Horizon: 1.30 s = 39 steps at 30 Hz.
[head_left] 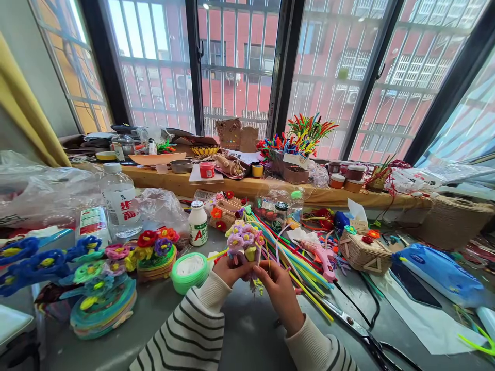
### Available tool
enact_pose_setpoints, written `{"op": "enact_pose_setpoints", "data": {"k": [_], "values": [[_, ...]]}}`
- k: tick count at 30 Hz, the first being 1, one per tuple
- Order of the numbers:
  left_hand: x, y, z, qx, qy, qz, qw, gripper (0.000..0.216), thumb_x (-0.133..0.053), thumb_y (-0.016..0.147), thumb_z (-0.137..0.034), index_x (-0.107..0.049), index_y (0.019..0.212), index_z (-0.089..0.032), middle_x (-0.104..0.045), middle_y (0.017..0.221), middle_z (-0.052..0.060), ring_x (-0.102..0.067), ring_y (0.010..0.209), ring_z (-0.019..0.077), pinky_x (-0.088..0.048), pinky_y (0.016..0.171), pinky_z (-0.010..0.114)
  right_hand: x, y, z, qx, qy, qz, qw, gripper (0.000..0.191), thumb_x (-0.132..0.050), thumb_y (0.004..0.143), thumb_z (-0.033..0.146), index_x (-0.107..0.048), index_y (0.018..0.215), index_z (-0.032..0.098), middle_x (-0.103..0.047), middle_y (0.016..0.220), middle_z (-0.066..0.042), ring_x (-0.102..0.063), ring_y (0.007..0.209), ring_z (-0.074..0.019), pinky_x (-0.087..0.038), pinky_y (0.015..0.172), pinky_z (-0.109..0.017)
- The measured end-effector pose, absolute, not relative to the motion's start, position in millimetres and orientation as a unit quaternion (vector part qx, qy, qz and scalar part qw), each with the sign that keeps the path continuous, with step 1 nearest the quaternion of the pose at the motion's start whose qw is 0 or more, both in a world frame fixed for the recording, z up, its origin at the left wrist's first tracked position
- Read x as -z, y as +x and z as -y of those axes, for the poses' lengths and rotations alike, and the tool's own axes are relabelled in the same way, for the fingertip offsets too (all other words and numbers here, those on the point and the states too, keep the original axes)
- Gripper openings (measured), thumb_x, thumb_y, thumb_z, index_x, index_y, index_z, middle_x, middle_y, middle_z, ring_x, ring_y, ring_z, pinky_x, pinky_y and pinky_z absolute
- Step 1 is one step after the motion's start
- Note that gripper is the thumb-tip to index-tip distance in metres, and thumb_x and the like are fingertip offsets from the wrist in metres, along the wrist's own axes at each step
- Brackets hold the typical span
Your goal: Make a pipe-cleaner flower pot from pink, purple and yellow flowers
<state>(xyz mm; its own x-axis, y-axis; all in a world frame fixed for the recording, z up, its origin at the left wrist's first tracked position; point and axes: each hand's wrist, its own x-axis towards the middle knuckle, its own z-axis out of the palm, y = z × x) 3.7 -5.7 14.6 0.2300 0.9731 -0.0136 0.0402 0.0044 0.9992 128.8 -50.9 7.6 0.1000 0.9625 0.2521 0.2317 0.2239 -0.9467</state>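
Note:
A small bouquet of pipe-cleaner flowers (244, 241), mostly lilac with pink and yellow, is held upright over the table's front middle. My left hand (231, 271) is closed around its lower left side. From the right, the thumb and fingers of my right hand (277, 288) pinch at the bouquet's base, where thin stems stick out below; the exact grip point is partly hidden. Left of my hands sits a green roll of tape (189, 272). Loose coloured pipe cleaners (297, 263) fan out behind and to the right.
Finished pipe-cleaner flower pots (104, 309) stand at left, near a water bottle (119, 201) and a white bottle (198, 224). On the right lie a pink glue gun (323, 257), scissors (353, 324), a twine-wrapped box (365, 252), a phone (415, 283) and a blue wipes pack (439, 270).

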Motion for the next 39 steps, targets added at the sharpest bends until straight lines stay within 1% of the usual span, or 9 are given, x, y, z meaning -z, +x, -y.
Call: {"op": "enact_pose_setpoints", "data": {"k": [4, 8, 13, 17, 20, 25, 33, 36, 39], "values": [[-15.6, 4.6, 6.3, -0.432, 0.561, -0.446, 0.548, 0.029, -0.066, 0.045, -0.040, -0.056, 0.047, -0.012, -0.050, 0.036, -0.003, -0.045, 0.036, 0.0079, -0.037, 0.040, 0.020, -8.4, 128.7, 51.3, -0.345, -0.509, 0.575, 0.539, 0.027, -0.051, 0.069, 0.038, -0.057, 0.070, 0.013, -0.053, 0.056, 0.000, -0.042, 0.047, -0.0090, -0.032, 0.043, -0.019], [-16.4, 7.0, 7.9, -0.427, 0.549, -0.450, 0.560, 0.027, -0.066, 0.045, -0.038, -0.058, 0.049, -0.013, -0.051, 0.038, -0.003, -0.045, 0.038, 0.0085, -0.039, 0.042, 0.021, -8.0, 128.7, 51.3, -0.352, -0.523, 0.561, 0.537, 0.027, -0.052, 0.067, 0.039, -0.056, 0.071, 0.013, -0.056, 0.060, -0.002, -0.046, 0.051, -0.0114, -0.036, 0.047, -0.021], [-16.2, 9.7, 12.6, -0.438, 0.532, -0.437, 0.578, 0.032, -0.066, 0.045, -0.040, -0.062, 0.057, -0.011, -0.052, 0.042, -0.002, -0.049, 0.046, 0.0105, -0.042, 0.051, 0.023, -7.0, 129.4, 50.7, -0.360, -0.529, 0.547, 0.541, 0.026, -0.054, 0.066, 0.038, -0.056, 0.071, 0.012, -0.060, 0.062, -0.004, -0.051, 0.054, -0.0141, -0.039, 0.050, -0.024], [-17.3, 11.0, 16.4, -0.439, 0.529, -0.389, 0.613, 0.033, -0.064, 0.048, -0.043, -0.061, 0.057, -0.011, -0.054, 0.046, -0.001, -0.052, 0.053, 0.0121, -0.044, 0.059, 0.026, -9.9, 130.8, 51.3, -0.353, -0.530, 0.536, 0.554, 0.026, -0.055, 0.065, 0.037, -0.059, 0.070, 0.012, -0.062, 0.062, -0.005, -0.054, 0.056, -0.0157, -0.041, 0.052, -0.024], [-17.8, 11.8, 17.1, -0.446, 0.530, -0.375, 0.617, 0.035, -0.065, 0.046, -0.044, -0.062, 0.060, -0.012, -0.056, 0.047, 0.000, -0.054, 0.056, 0.0135, -0.045, 0.062, 0.027, -10.0, 131.6, 51.6, -0.357, -0.525, 0.530, 0.562, 0.026, -0.055, 0.065, 0.038, -0.061, 0.071, 0.012, -0.063, 0.063, -0.006, -0.056, 0.058, -0.0169, -0.042, 0.054, -0.025], [-17.4, 10.7, 16.1, -0.469, 0.501, -0.416, 0.597, 0.039, -0.068, 0.041, -0.043, -0.062, 0.062, -0.010, -0.059, 0.050, 0.001, -0.054, 0.052, 0.0134, -0.046, 0.059, 0.028, -8.2, 130.5, 51.1, -0.339, -0.532, 0.533, 0.564, 0.026, -0.055, 0.066, 0.037, -0.061, 0.070, 0.013, -0.062, 0.062, -0.005, -0.055, 0.057, -0.0163, -0.042, 0.053, -0.025], [-17.2, 7.5, 14.1, -0.480, 0.489, -0.474, 0.553, 0.027, -0.070, 0.039, -0.034, -0.060, 0.051, -0.012, -0.057, 0.042, -0.002, -0.049, 0.042, 0.0099, -0.043, 0.048, 0.023, -11.7, 128.9, 52.1, -0.339, -0.525, 0.532, 0.571, 0.025, -0.054, 0.066, 0.037, -0.061, 0.069, 0.012, -0.060, 0.059, -0.004, -0.051, 0.052, -0.0136, -0.040, 0.047, -0.022], [-18.2, 7.5, 13.4, -0.475, 0.492, -0.486, 0.545, 0.027, -0.069, 0.041, -0.034, -0.062, 0.056, -0.013, -0.060, 0.047, 0.000, -0.053, 0.047, 0.0122, -0.043, 0.048, 0.023, -10.6, 128.7, 51.4, -0.342, -0.522, 0.527, 0.576, 0.025, -0.055, 0.065, 0.037, -0.061, 0.067, 0.013, -0.059, 0.057, -0.002, -0.050, 0.051, -0.0125, -0.038, 0.046, -0.021], [-19.3, 9.9, 14.6, -0.486, 0.481, -0.458, 0.568, 0.029, -0.069, 0.042, -0.035, -0.065, 0.063, -0.014, -0.063, 0.055, 0.001, -0.056, 0.056, 0.0142, -0.046, 0.053, 0.024, -9.0, 128.7, 51.2, -0.356, -0.523, 0.524, 0.571, 0.026, -0.054, 0.066, 0.038, -0.060, 0.067, 0.013, -0.057, 0.055, -0.001, -0.047, 0.049, -0.0110, -0.034, 0.042, -0.020]]}}
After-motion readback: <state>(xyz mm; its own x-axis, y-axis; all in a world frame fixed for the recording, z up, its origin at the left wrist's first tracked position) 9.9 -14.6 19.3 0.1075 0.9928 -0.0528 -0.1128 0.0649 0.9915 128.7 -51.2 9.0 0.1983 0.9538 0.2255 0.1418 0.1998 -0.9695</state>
